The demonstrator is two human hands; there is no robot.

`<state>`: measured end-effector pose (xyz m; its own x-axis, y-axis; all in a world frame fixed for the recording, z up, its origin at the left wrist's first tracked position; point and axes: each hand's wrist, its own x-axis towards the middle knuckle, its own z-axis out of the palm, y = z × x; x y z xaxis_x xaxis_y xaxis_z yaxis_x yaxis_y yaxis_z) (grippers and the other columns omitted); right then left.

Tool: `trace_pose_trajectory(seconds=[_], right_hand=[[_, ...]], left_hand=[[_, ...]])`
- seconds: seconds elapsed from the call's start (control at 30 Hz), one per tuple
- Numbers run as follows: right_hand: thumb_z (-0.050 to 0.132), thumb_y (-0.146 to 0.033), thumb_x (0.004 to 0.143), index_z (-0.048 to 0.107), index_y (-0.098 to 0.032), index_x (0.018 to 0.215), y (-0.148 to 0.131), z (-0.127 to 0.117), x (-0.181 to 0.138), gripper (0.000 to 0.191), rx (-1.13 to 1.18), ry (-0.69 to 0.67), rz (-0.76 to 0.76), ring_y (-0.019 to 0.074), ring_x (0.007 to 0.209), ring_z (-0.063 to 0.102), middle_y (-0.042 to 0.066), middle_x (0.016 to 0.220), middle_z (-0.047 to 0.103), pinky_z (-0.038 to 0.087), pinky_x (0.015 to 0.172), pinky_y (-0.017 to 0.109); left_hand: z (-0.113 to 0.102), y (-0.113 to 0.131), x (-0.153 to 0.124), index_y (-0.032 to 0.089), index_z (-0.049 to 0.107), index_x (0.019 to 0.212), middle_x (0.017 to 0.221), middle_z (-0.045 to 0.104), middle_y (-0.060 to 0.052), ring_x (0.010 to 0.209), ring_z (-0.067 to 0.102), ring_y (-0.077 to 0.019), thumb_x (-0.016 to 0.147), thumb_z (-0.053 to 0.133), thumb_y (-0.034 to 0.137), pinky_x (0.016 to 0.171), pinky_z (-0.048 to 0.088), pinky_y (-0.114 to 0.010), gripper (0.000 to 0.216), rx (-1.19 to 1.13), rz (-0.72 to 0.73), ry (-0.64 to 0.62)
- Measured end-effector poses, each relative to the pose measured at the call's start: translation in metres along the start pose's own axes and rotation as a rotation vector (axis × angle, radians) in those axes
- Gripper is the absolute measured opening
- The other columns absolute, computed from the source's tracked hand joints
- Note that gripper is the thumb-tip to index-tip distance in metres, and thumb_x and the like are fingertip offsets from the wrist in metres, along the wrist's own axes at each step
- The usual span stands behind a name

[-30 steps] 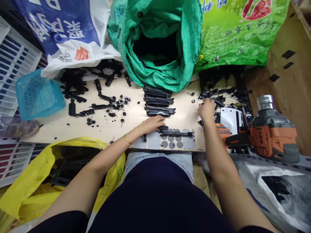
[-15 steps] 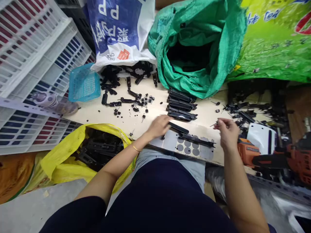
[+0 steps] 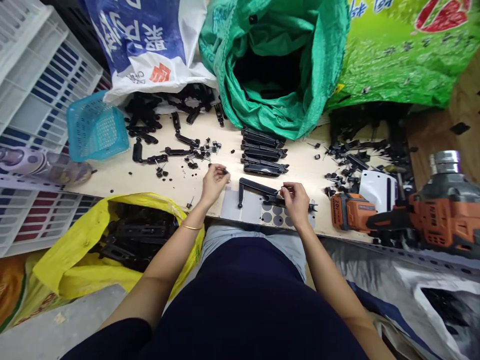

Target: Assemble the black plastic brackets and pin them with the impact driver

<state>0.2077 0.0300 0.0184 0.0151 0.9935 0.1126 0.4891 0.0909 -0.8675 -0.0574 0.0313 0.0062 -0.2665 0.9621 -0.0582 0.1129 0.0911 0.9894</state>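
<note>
My left hand (image 3: 213, 182) hovers over the wooden bench (image 3: 157, 185), its fingers pinched on a small black part near scattered black screws and knobs (image 3: 195, 157). My right hand (image 3: 296, 200) is closed on the joint of a long black plastic arm (image 3: 257, 187) that lies across a grey jig plate (image 3: 249, 210) at the bench's front edge. Just behind both hands lies a neat stack of several finished black arms (image 3: 262, 152).
An open green sack (image 3: 270, 65), a blue-white sack (image 3: 146, 45) and a bright green sack (image 3: 405, 55) stand behind. A turquoise basket (image 3: 95, 127) sits left, an orange cordless driver (image 3: 431, 215) right. A yellow bag (image 3: 112, 235) of black parts hangs below; white crates (image 3: 30, 100) stand left.
My right hand came back from the pile at the right to the black arm on the jig. My left hand left the arm and moved left to the small loose parts.
</note>
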Motion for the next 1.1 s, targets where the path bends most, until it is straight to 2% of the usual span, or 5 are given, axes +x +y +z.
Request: trace_pose_trajectory(seconds=[0.1, 0.33, 0.47, 0.7, 1.1], right_hand=[[0.049, -0.028, 0.087, 0.059, -0.019, 0.091, -0.002, -0.001, 0.002, 0.014, -0.208, -0.039, -0.225, 0.0201, 0.084, 0.060, 0.010, 0.092, 0.061, 0.052, 0.076, 0.037], [0.050, -0.024, 0.087, 0.057, -0.019, 0.092, 0.005, -0.002, 0.004, 0.010, -0.251, 0.020, -0.215, 0.0192, 0.077, 0.060, 0.008, 0.088, 0.060, 0.053, 0.069, 0.034], [0.047, -0.024, 0.091, 0.058, -0.020, 0.096, -0.004, 0.000, -0.001, 0.013, -0.362, -0.135, -0.390, 0.0197, 0.082, 0.060, 0.009, 0.092, 0.060, 0.051, 0.074, 0.033], [0.046, -0.024, 0.093, 0.060, -0.021, 0.097, 0.002, 0.005, -0.010, 0.015, -0.405, -0.042, -0.442, 0.0193, 0.084, 0.061, 0.009, 0.093, 0.063, 0.051, 0.071, 0.030], [0.050, -0.032, 0.091, 0.063, -0.021, 0.099, 0.011, 0.004, -0.001, 0.018, -0.258, -0.040, -0.409, 0.0211, 0.085, 0.061, 0.008, 0.087, 0.066, 0.051, 0.076, 0.036]], left_hand=[[0.024, 0.000, 0.003, 0.018, 0.052, 0.097, 0.078, 0.058, 0.001, 0.068, 0.060, -0.0093, 0.074, 0.064, 0.021, 0.066, 0.054, -0.024, 0.026, -0.080, -0.012, -0.040], [0.033, -0.010, 0.007, 0.017, 0.055, 0.093, 0.078, 0.060, 0.001, 0.068, 0.060, -0.0094, 0.074, 0.064, 0.019, 0.066, 0.053, -0.023, 0.021, -0.026, 0.011, -0.009], [0.034, -0.008, 0.000, 0.017, 0.058, 0.095, 0.080, 0.063, -0.001, 0.074, 0.062, -0.0115, 0.079, 0.063, 0.020, 0.069, 0.053, -0.024, 0.017, 0.194, 0.221, 0.013], [0.017, -0.007, -0.003, 0.016, 0.063, 0.097, 0.091, 0.070, -0.006, 0.086, 0.065, -0.0172, 0.084, 0.061, 0.019, 0.078, 0.053, -0.031, 0.013, 0.589, 0.704, -0.232], [0.011, 0.016, 0.012, 0.019, 0.062, 0.096, 0.096, 0.067, -0.006, 0.090, 0.062, -0.0218, 0.079, 0.065, 0.025, 0.080, 0.049, -0.033, 0.019, 0.978, 0.531, -0.564]])
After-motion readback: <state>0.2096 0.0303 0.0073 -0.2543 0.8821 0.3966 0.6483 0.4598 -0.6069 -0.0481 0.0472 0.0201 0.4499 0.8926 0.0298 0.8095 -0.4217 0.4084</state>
